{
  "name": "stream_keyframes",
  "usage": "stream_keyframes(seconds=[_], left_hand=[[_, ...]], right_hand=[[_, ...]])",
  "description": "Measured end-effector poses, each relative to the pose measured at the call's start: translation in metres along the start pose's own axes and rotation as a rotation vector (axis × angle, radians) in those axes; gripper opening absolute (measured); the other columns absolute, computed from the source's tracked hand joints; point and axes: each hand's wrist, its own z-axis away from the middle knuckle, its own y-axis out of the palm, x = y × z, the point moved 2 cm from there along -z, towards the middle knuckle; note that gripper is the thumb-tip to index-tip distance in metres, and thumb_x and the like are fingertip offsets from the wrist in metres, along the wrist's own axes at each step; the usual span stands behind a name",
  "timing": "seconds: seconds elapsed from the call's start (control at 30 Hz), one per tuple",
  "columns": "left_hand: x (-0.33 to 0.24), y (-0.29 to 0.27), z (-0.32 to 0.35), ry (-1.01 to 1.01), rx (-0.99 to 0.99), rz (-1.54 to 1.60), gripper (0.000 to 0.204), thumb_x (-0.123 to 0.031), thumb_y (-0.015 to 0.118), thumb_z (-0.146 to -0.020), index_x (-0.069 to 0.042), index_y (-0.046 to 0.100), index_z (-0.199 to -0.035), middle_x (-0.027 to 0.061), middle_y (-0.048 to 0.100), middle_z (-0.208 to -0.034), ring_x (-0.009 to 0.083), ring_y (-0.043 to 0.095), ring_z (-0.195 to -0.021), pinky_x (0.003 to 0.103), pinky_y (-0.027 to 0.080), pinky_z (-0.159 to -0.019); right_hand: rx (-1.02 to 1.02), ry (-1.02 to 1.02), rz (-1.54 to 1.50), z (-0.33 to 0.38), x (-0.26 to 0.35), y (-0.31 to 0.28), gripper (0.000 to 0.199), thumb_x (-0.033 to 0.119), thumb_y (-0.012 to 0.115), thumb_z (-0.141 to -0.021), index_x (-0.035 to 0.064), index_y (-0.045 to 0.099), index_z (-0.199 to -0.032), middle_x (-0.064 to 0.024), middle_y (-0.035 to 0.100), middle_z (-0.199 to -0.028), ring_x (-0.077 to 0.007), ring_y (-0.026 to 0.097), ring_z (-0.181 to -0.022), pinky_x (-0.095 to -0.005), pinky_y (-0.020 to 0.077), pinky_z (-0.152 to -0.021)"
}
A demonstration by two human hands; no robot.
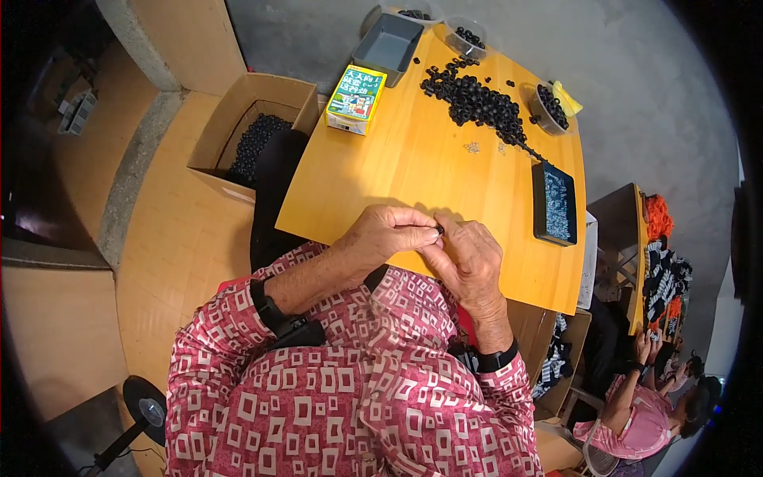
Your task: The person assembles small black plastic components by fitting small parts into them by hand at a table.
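Observation:
Just above the near edge of the yellow wooden table (381,175), my two hands meet fingertip to fingertip. Between them is a small black part (439,230), mostly hidden by the fingers. My left hand (389,230) pinches it with thumb and forefinger. From the other side, the thumb and fingers of my right hand (469,254) also close on it. Farther back lies a loose heap of small black ring-like parts (485,103). At the right, a black tray (554,203) holds many tiny silvery pieces.
A grey bin (389,46) and a green-yellow box (355,99) stand at the back left. Clear tubs (548,110) of black parts line the far side. A cardboard box (208,159) of black pieces is left of the table. Another person (636,413) sits at lower right.

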Motion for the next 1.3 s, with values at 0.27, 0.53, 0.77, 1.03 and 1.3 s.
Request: stream_keyframes(seconds=[0.27, 0.53, 0.77, 1.03, 1.3], left_hand=[[0.003, -0.002, 0.0, -0.041, 0.007, -0.022, 0.029, -0.019, 0.065, -0.09, 0.005, 0.068, -0.107, 0.0099, 0.07, -0.097, 0.0138, 0.064, -0.092, 0.027, 0.05, -0.084], [-0.005, -0.005, 0.0, 0.055, 0.035, -0.245, 0.032, -0.017, 0.065, -0.088, 0.007, 0.068, -0.108, 0.0126, 0.071, -0.096, 0.0148, 0.065, -0.088, 0.027, 0.05, -0.08], [-0.007, -0.004, 0.002, -0.046, 0.067, -0.236, 0.03, -0.017, 0.067, -0.087, 0.007, 0.069, -0.104, 0.0105, 0.071, -0.093, 0.0131, 0.064, -0.086, 0.026, 0.05, -0.079], [-0.006, -0.003, 0.003, -0.068, 0.082, -0.195, 0.027, -0.016, 0.067, -0.086, 0.007, 0.069, -0.101, 0.0072, 0.07, -0.09, 0.0101, 0.061, -0.084, 0.026, 0.049, -0.077], [-0.005, -0.002, 0.006, -0.058, 0.031, -0.189, 0.024, -0.016, 0.067, -0.085, 0.006, 0.07, -0.096, 0.0049, 0.068, -0.084, 0.0089, 0.059, -0.081, 0.025, 0.048, -0.074]], right_hand=[[0.1, -0.183, 0.129, -0.009, -0.003, -0.008, 0.032, 0.021, 0.079, -0.071, 0.0011, 0.065, -0.092, -0.0064, 0.055, -0.068, -0.0229, 0.058, -0.064, -0.0346, 0.0454, -0.058], [0.07, -0.156, 0.141, -0.01, -0.002, -0.01, 0.022, 0.016, 0.079, -0.069, 0.0045, 0.062, -0.077, -0.0051, 0.054, -0.066, -0.0209, 0.057, -0.061, -0.0335, 0.044, -0.056], [0.08, -0.181, 0.118, -0.006, -0.001, -0.011, 0.024, 0.016, 0.08, -0.067, 0.004, 0.062, -0.079, -0.0052, 0.054, -0.067, -0.0221, 0.056, -0.062, -0.034, 0.0442, -0.056], [0.083, -0.215, 0.077, -0.003, -0.003, -0.007, 0.023, 0.013, 0.079, -0.067, 0.0045, 0.06, -0.075, -0.0049, 0.051, -0.066, -0.0222, 0.054, -0.06, -0.0345, 0.0427, -0.054], [0.132, -0.215, 0.103, -0.004, -0.002, -0.006, 0.028, 0.021, 0.08, -0.069, 0.0069, 0.056, -0.071, -0.0048, 0.049, -0.065, -0.022, 0.054, -0.059, -0.0349, 0.0426, -0.053]])
